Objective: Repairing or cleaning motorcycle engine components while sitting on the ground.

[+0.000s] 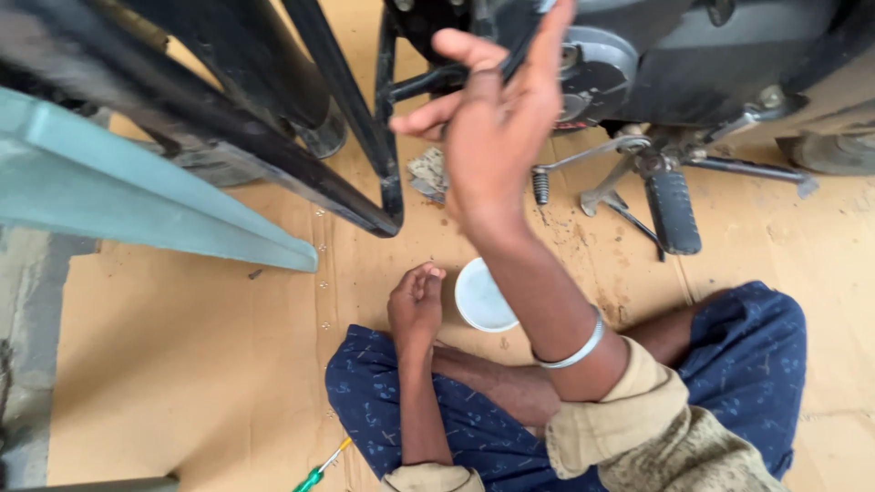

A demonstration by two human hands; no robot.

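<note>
Right hand (pixel 497 137) fingers (pixel 551 41) around black tool (pixel 521 41)

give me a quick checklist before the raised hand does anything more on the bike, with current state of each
1. Right hand has a grip on the dark bar-like tool near the engine cover: cannot tell, fingers look loosely curled.
2. Left hand free: cannot tell, it is curled low beside the white bowl.
3. White bowl within reach and upright: ok.
4. Green-handled screwdriver at hand: ok, lying on the cardboard by the left knee.
5. Footpeg apart from the raised arm: ok.
6. Bangle away from bike parts: ok, well below them.
</note>
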